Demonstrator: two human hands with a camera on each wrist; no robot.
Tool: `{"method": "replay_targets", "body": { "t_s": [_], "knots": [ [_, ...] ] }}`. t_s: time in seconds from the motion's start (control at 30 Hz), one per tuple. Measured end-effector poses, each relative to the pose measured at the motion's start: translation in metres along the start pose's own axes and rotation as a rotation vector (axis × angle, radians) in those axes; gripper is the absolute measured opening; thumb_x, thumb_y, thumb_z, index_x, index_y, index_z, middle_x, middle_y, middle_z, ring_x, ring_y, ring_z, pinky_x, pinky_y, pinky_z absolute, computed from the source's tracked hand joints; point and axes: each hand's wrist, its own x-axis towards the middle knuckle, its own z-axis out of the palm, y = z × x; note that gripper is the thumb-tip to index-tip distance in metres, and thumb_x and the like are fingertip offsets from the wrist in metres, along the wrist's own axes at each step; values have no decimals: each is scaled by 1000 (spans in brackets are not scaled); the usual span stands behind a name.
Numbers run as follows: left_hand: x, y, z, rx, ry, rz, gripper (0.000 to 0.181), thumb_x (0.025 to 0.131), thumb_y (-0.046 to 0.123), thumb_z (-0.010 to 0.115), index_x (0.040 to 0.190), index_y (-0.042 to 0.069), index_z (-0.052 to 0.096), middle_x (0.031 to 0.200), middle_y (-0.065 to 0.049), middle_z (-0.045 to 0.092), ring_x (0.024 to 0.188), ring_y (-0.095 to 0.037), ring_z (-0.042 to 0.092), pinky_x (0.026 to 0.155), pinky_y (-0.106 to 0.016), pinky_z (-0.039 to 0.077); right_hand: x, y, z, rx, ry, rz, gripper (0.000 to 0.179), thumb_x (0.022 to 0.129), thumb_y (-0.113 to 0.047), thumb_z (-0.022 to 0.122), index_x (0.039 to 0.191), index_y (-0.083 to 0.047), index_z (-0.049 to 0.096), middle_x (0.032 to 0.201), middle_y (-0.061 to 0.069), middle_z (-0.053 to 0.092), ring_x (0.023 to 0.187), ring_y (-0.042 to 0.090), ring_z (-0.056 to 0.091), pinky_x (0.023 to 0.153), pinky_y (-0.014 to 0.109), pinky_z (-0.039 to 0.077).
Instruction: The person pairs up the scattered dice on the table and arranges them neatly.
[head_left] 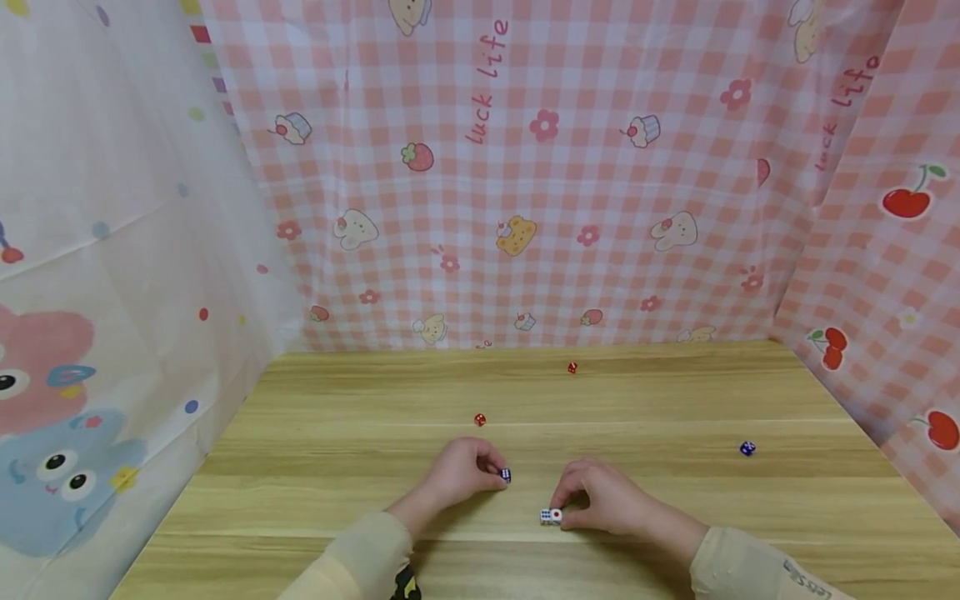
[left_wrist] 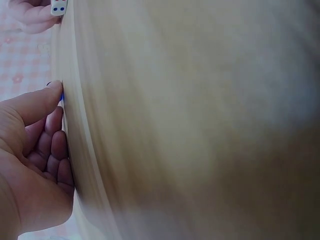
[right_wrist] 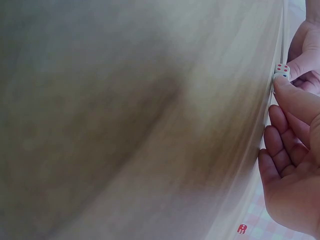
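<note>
My left hand [head_left: 461,471] pinches a dark blue die [head_left: 506,475] between thumb and fingers, at or just above the wooden tabletop. In the left wrist view the thumb hides most of that blue die [left_wrist: 61,97]. To the right and nearer me, my right hand [head_left: 603,496] pinches a white die [head_left: 557,517] showing one large red dot. Against its left side stands another white die [head_left: 545,517] with blue dots. The right wrist view has a white die [right_wrist: 282,68] at the thumb tip, its red-dotted face visible.
Beyond the left hand lies a red die [head_left: 480,420]. A second red die [head_left: 572,367] is near the table's back edge. Toward the right side sits another blue die [head_left: 747,448]. A pink checked cloth [head_left: 555,192] hangs behind the wooden table [head_left: 360,400].
</note>
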Motion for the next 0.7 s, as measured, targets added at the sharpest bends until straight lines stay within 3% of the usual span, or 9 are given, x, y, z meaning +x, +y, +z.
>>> {"method": "replay_targets", "body": {
  "t_s": [0.7],
  "knots": [
    [3,19,14,-12,-44,16,15,74,6,86,79,10,73,71,10,64,67,-1,56,67,-22,47,-1,0,1,-12,13,-25,17,74,-17,87,85,-24,75,89,-18,62,88,3,54,82,31,46]
  ]
}}
